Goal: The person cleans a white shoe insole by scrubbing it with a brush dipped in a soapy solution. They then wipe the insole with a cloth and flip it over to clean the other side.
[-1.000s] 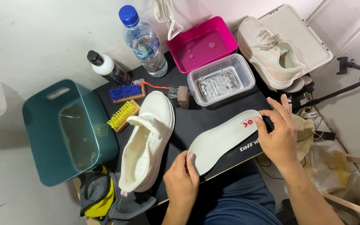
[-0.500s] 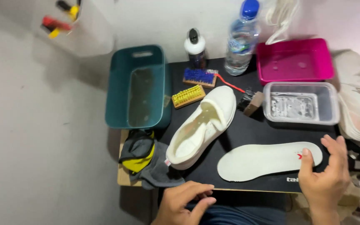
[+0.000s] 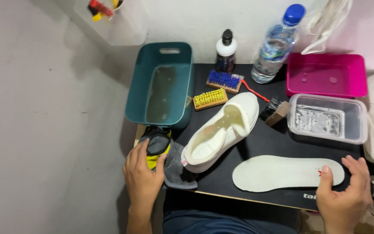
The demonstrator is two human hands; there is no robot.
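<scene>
Apparently left hand (image 3: 143, 173) on grey-yellow cloth (image 3: 161, 149), right hand (image 3: 343, 193) touching insole (image 3: 282, 172)

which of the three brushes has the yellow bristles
The small wooden brush lying beside the teal tub. The brush behind it has blue bristles, and the third has black ones.

The left hand (image 3: 143, 173) reaches forward, palm down, fingers curled loosely. The right hand (image 3: 344, 190) hovers low at the lower right, fingers spread and slightly bent, thumb raised.
</scene>
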